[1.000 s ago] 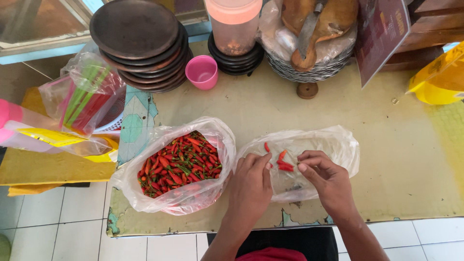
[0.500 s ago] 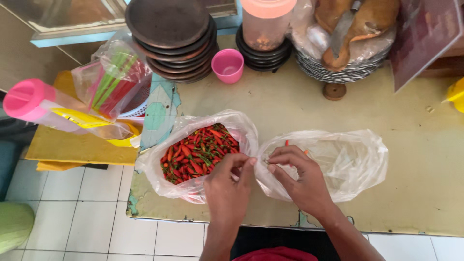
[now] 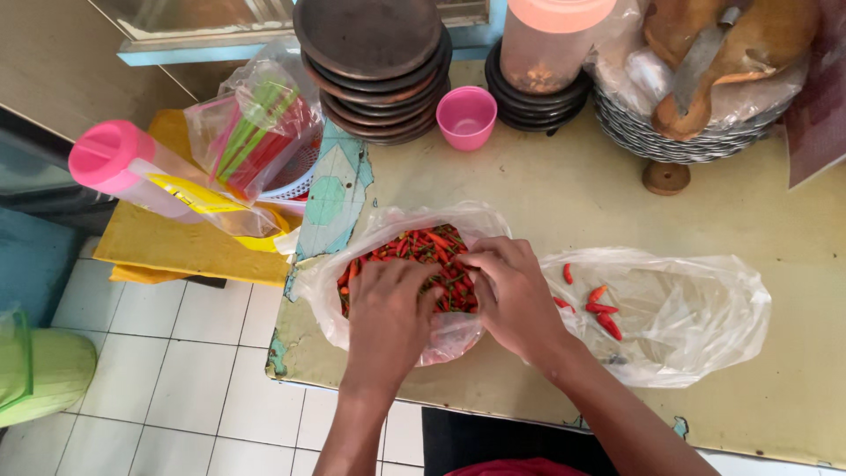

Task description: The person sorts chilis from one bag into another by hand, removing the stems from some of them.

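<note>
A clear plastic bag (image 3: pixel 322 291) full of small red chilies (image 3: pixel 423 247) with green stems lies open on the worn table (image 3: pixel 564 194). My left hand (image 3: pixel 388 308) rests inside it, fingers bent down into the chilies. My right hand (image 3: pixel 511 291) reaches in from the right, fingers curled over the pile near the bag's rim. The fingertips of both hands are buried, so any hold is hidden. To the right lies a second clear bag (image 3: pixel 696 326), almost flat, with a few red chilies (image 3: pixel 604 313) in it.
At the back stand stacked dark plates (image 3: pixel 379 53), a small pink cup (image 3: pixel 466 116), a clear jar with a pink lid (image 3: pixel 551 44) and a wrapped basket of food (image 3: pixel 705 79). On the left are a bag of straws (image 3: pixel 256 132), a pink-capped bottle (image 3: pixel 132 172) and tiled floor.
Both hands have moved left from the nearly empty bag into the full chili bag. The view has shifted too.
</note>
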